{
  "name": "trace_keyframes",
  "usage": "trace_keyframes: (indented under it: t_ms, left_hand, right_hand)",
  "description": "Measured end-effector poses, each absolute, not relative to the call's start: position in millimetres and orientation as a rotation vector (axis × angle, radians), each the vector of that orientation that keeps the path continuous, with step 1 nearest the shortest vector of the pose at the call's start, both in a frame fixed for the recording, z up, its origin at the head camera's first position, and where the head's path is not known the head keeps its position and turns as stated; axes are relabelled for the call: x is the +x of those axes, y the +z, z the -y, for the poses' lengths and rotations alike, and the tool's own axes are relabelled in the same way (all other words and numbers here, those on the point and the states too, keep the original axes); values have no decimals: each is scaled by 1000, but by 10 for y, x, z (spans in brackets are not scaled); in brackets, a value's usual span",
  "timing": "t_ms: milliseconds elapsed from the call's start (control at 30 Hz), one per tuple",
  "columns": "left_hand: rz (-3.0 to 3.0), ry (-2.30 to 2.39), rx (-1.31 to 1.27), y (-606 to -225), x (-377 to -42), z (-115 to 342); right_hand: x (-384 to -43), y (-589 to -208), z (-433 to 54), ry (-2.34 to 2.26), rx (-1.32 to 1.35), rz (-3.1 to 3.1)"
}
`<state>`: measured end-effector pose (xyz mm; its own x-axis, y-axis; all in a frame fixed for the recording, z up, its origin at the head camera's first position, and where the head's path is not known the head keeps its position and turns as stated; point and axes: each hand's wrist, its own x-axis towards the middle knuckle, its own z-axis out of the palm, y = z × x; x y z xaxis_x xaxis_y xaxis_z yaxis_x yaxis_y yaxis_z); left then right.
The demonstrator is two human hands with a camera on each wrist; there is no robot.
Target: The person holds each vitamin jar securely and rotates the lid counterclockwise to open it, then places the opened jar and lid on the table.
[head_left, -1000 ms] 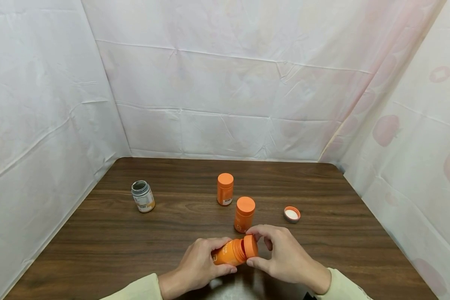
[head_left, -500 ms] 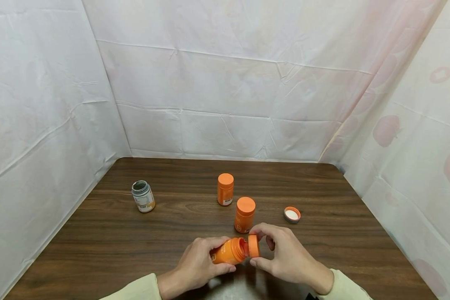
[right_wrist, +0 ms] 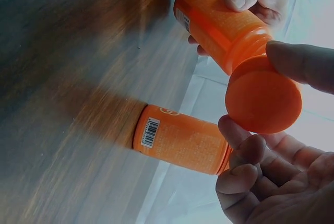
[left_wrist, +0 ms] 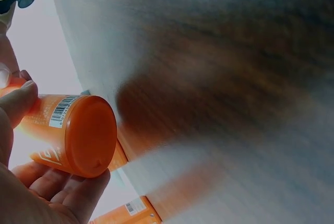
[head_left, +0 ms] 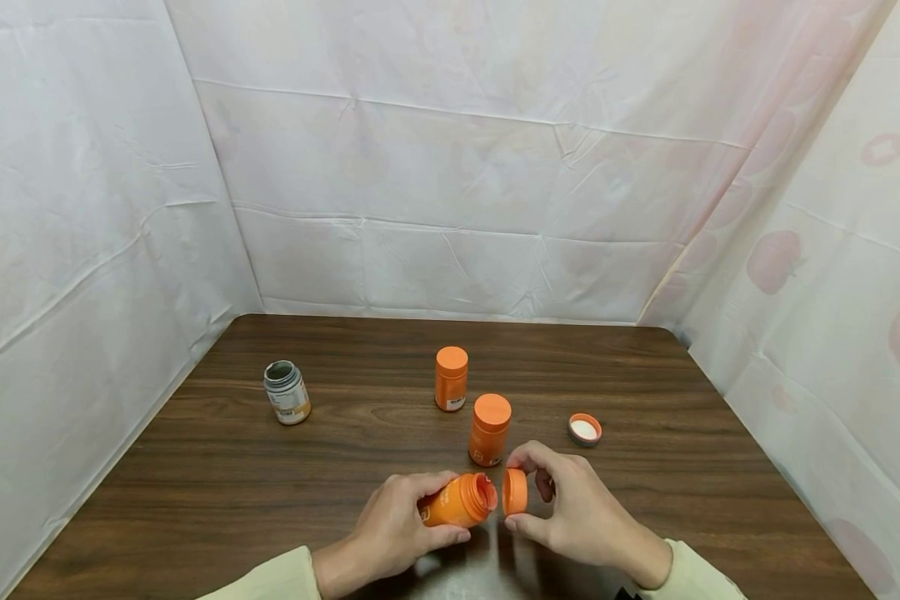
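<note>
My left hand (head_left: pixel 393 521) grips an orange bottle (head_left: pixel 453 502) that is tilted onto its side, its open threaded mouth facing right. Its round base and a barcode label show in the left wrist view, with the thumb on one side and the fingers on the other. My right hand (head_left: pixel 577 512) pinches an orange screw cap (head_left: pixel 515 492) between thumb and fingers, just off the bottle's mouth. The cap's hollow side faces the mouth in the head view, and its flat top (right_wrist: pixel 263 96) shows in the right wrist view.
Just beyond the hands stands a capped orange bottle (head_left: pixel 489 431), with another capped orange bottle (head_left: pixel 451 380) behind it. An uncapped white and grey bottle (head_left: pixel 287 393) is at the left. A loose cap (head_left: pixel 585 430) lies upturned at the right on the wooden table (head_left: pixel 360 350).
The cap has come away from the bottle's mouth and moved right in my right hand, opening a gap. My left hand and its bottle have hardly moved.
</note>
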<state>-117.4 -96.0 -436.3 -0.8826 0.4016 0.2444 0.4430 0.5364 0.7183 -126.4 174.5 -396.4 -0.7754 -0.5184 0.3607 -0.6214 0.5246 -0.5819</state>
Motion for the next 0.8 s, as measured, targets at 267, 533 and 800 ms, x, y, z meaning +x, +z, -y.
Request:
trace_keyframes:
  t_ms: [267, 533, 800]
  left_hand:
    - [2717, -1281, -724, -4370, -1175, 963]
    - [2733, -1288, -725, -4376, -1170, 964]
    - [2737, -1295, -720, -4370, -1169, 966]
  right_hand:
    - [-1255, -3967, -1780, 1151, 995, 2610]
    - [-1253, -3988, -1805, 1188, 1003, 2599]
    - [-1258, -3997, -1817, 1238, 985, 2612]
